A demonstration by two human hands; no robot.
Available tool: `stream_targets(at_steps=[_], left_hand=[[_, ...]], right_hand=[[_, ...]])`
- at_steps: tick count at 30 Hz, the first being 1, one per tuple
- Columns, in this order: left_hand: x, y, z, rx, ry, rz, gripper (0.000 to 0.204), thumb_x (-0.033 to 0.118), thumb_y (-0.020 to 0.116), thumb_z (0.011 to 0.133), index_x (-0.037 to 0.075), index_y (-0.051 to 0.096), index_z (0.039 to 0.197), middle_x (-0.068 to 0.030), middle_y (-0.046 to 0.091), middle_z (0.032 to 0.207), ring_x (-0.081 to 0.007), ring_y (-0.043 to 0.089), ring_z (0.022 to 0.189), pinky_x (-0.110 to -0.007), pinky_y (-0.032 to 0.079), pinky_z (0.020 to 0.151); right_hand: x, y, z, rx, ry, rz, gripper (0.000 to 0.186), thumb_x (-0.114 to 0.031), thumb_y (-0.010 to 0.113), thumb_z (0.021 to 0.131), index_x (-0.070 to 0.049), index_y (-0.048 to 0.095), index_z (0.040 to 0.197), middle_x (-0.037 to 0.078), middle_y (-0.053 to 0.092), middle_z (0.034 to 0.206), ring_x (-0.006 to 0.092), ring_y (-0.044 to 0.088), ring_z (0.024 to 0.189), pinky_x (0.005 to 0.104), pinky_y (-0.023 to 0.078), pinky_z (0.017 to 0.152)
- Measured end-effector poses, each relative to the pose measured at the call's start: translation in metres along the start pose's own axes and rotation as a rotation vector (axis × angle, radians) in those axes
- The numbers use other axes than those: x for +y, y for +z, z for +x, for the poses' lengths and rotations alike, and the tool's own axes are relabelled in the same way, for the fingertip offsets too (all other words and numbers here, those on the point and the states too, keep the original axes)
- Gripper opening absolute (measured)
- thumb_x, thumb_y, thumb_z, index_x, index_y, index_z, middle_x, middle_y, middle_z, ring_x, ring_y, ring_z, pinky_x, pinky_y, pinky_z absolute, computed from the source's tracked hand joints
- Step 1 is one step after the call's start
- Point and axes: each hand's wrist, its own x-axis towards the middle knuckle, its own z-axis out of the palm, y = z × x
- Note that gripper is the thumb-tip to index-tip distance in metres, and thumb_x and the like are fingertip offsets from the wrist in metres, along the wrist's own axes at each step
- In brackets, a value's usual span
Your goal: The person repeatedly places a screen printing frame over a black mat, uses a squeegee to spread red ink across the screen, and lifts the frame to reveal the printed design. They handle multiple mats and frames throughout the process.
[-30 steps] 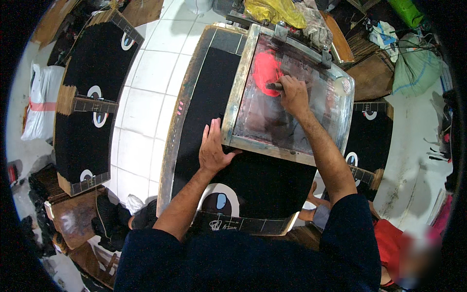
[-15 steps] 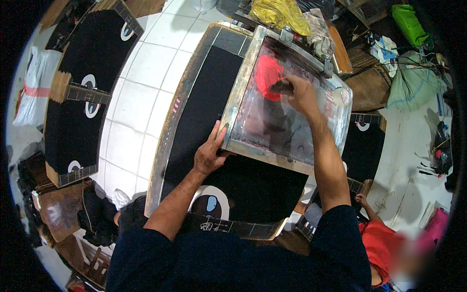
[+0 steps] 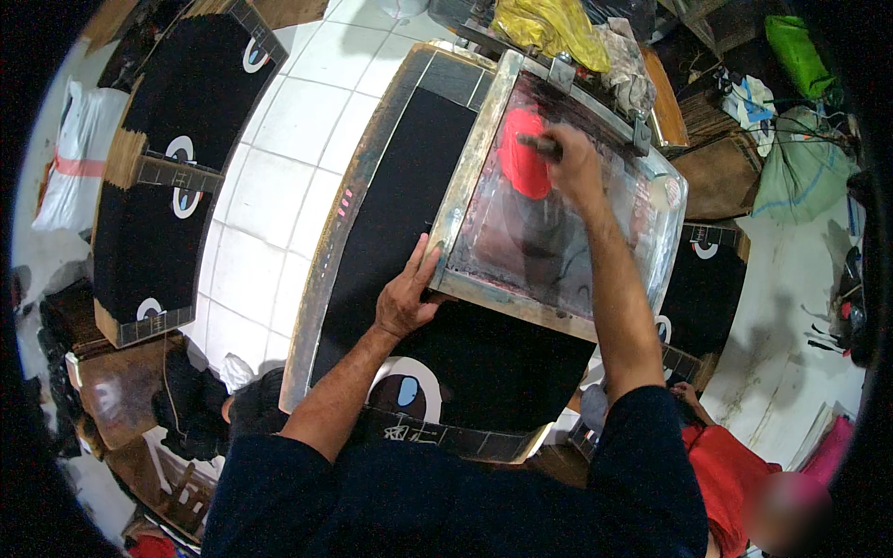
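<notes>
A wood-edged screen-printing frame [image 3: 465, 172] lies over a black printed sheet on a board [image 3: 395, 172]. My left hand [image 3: 405, 299] grips its near left corner, fingers along the edge and thumb lower down. Bright red ink [image 3: 526, 177] makes an oval patch on the mesh. Closed around a small dark squeegee [image 3: 538, 144], my right hand [image 3: 575, 166] is over the right side of that patch. The squeegee's blade is partly hidden by my fingers. Near me, the sheet shows a white-ringed eye print [image 3: 406, 392].
Metal hinge clamps [image 3: 562, 73] hold the frame's far side, beside a yellow cloth [image 3: 553, 33]. Stacks of black printed sheets [image 3: 144, 251] stand at left beyond white floor tiles [image 3: 246, 265]. A person in red [image 3: 730, 474] is at lower right.
My right hand and the squeegee have moved away from me, toward the far part of the red patch. My left hand stays on the frame corner. The whole view has shifted slightly.
</notes>
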Motion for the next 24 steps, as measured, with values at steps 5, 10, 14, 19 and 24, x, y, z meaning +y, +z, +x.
stream_targets(at_steps=[5, 10, 14, 19, 24], left_hand=[[0.0, -0.001, -0.001, 0.009, 0.009, -0.023, 0.098, 0.019, 0.09, 0.075, 0.015, 0.04, 0.158, -0.0245, 0.039, 0.161, -0.0347, 0.072, 0.109, -0.038, 0.064, 0.081], [0.001, 0.001, -0.001, 0.03, 0.033, -0.014, 0.096, 0.022, 0.09, 0.076, 0.015, 0.04, 0.157, -0.026, 0.039, 0.16, -0.0391, 0.07, 0.112, -0.04, 0.063, 0.082], [0.002, 0.002, -0.001, -0.01, -0.061, -0.035, 0.087, 0.024, 0.089, 0.078, 0.013, 0.048, 0.153, -0.0283, 0.039, 0.159, -0.0429, 0.066, 0.12, -0.043, 0.063, 0.086], [0.03, -0.018, 0.013, 0.145, 0.122, -0.215, 0.076, 0.021, 0.088, 0.08, 0.011, 0.056, 0.147, -0.035, 0.04, 0.155, -0.0452, 0.057, 0.131, -0.044, 0.062, 0.093], [0.11, -0.057, 0.083, 0.36, 0.3, -0.326, 0.089, 0.014, 0.089, 0.078, 0.011, 0.044, 0.155, -0.0357, 0.042, 0.153, -0.046, 0.058, 0.13, -0.045, 0.063, 0.089]], right_hand=[[-0.044, -0.015, -0.076, -0.079, 0.106, -0.067, 0.043, 0.007, 0.07, 0.07, -0.008, 0.069, 0.111, 0.012, 0.069, 0.112, 0.0363, 0.063, 0.112, 0.0446, 0.051, 0.092], [-0.064, -0.022, -0.095, 0.198, 0.092, -0.005, 0.049, 0.009, 0.063, 0.073, -0.008, 0.068, 0.119, 0.012, 0.07, 0.119, 0.0368, 0.065, 0.114, 0.046, 0.05, 0.097], [-0.098, -0.015, -0.136, 0.424, 0.228, -0.035, 0.046, -0.007, 0.064, 0.08, -0.014, 0.069, 0.126, 0.01, 0.07, 0.127, 0.0334, 0.065, 0.119, 0.0445, 0.049, 0.099], [-0.166, -0.02, -0.177, 0.604, 0.283, 0.044, 0.033, -0.029, 0.058, 0.105, -0.01, 0.067, 0.13, 0.011, 0.071, 0.128, 0.0327, 0.066, 0.122, 0.044, 0.049, 0.104], [-0.184, -0.1, -0.131, 0.762, -0.009, 0.057, 0.025, -0.003, 0.061, 0.102, -0.003, 0.064, 0.127, 0.016, 0.069, 0.13, 0.0294, 0.066, 0.12, 0.0438, 0.052, 0.103]])
